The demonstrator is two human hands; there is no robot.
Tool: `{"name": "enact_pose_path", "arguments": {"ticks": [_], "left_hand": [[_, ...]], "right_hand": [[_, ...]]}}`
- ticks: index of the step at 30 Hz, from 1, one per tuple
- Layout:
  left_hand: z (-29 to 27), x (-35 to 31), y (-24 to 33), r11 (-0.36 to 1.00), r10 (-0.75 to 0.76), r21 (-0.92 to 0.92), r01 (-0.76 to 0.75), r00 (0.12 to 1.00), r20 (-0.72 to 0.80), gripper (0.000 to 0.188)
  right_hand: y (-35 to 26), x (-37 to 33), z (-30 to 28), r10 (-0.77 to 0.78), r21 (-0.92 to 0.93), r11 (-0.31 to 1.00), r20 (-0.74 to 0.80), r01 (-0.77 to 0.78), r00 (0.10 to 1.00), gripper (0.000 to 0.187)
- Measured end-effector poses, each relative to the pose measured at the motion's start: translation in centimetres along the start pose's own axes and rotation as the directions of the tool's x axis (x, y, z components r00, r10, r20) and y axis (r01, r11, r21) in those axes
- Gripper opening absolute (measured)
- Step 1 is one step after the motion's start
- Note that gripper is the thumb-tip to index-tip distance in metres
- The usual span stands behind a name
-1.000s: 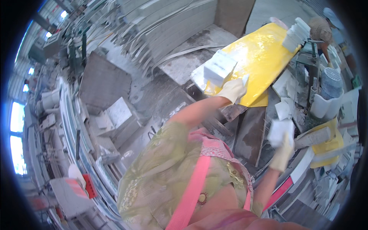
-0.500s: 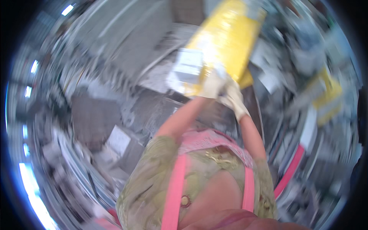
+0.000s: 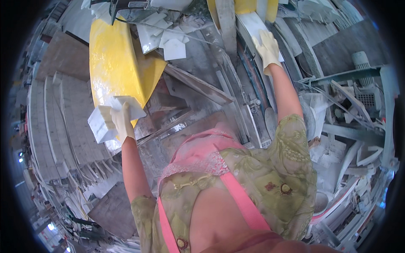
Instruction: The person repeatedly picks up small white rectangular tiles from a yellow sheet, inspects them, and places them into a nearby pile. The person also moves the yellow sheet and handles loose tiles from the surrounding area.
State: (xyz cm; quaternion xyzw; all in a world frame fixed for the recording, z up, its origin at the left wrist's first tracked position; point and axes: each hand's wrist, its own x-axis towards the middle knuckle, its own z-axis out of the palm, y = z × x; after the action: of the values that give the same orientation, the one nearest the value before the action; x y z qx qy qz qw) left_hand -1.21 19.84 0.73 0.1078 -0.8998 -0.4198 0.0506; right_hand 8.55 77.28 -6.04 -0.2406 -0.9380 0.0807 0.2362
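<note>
My left hand, in a pale rubber glove, grips white grey-veined stone tiles at the near end of a wet yellow sheet-covered surface. One block of tiles is to the left of the fingers, and another tile shows behind them; the fingertips are partly hidden. Stretched far forward, my right hand, gloved alike, lies with fingers extended on a white stone strip. That strip sits in a narrow track between long rails, leading toward a yellow-covered part.
Several loose white tiles lie beyond the yellow surface. Stacked grey slabs stand at the left. A wooden board slants between my arms. On the right are a green metal frame, a motor and stone scraps.
My hands were together at the yellow surface and are now wide apart. The right has reached over to the white strip; the left stays by the yellow surface. The view has turned rightward.
</note>
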Motion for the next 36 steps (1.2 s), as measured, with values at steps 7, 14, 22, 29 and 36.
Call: {"name": "enact_pose_path", "arguments": {"ticks": [7, 14, 22, 29, 36], "left_hand": [[-1.3, -2.5, 3.4, 0.946, -0.070, 0.313, 0.089, 0.995, -0.072, 0.097], [0.2, 0.1, 1.0, 0.959, -0.266, -0.049, 0.280, 0.944, 0.197, 0.073], [0.4, 0.6, 1.7, 0.971, -0.141, 0.185, 0.152, 0.987, -0.071, 0.076], [0.7, 0.6, -0.6, 0.971, -0.154, 0.181, 0.156, 0.988, -0.022, 0.080], [1.6, 4.2, -4.7, 0.999, -0.019, -0.029, 0.021, 0.997, 0.069, 0.085]], "right_hand": [[5.6, 7.5, 8.8, -0.205, 0.055, 0.979, 0.312, 0.198, 0.928, 0.066], [8.2, 5.5, 9.1, -0.269, -0.304, 0.898, 0.197, 0.320, 0.943, 0.061], [4.5, -0.9, 3.6, -0.130, -0.349, 0.923, 0.116, 0.163, 0.985, 0.071], [6.5, -1.5, 3.3, -0.147, -0.298, 0.929, 0.246, 0.219, 0.958, 0.072], [9.6, -3.3, -2.5, -0.220, 0.224, 0.964, 0.381, 0.141, 0.898, 0.078]]}}
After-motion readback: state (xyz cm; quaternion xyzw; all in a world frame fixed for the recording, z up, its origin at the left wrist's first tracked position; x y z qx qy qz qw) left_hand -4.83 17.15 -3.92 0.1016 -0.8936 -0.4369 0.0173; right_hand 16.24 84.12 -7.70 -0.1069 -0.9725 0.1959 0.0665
